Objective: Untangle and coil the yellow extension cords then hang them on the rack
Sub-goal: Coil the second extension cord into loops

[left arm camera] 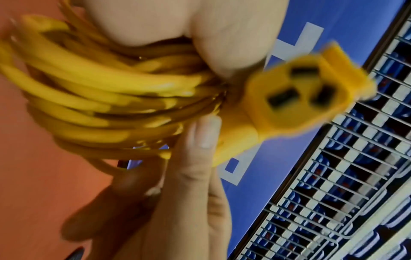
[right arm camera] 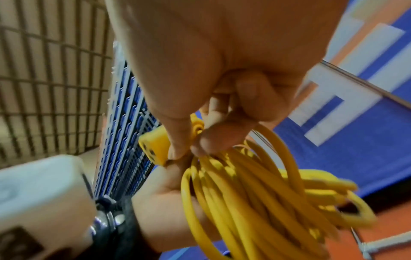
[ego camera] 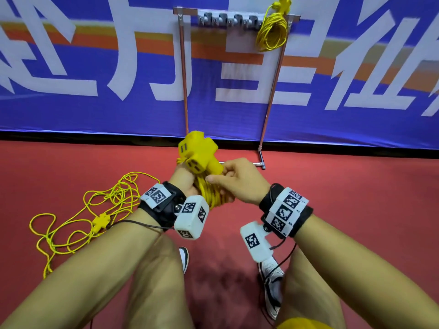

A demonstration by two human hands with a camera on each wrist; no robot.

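Both hands hold a coiled yellow extension cord (ego camera: 210,194) in front of me, its loops (left arm camera: 93,91) (right arm camera: 255,193) hanging down. My left hand (ego camera: 184,179) grips the bundle near its top. My right hand (ego camera: 234,179) pinches the cord just below the yellow multi-outlet socket head (ego camera: 198,154) (left arm camera: 307,98), which sticks up above the hands. A second coiled yellow cord (ego camera: 272,33) hangs on the right end of the rack (ego camera: 237,19). A third yellow cord (ego camera: 95,210) lies tangled on the floor at my left.
The rack stands on thin metal legs (ego camera: 184,79) against a blue banner (ego camera: 95,110), with several grey hooks along its top bar. The floor (ego camera: 344,193) is red. My shoes (ego camera: 270,274) show below the hands.
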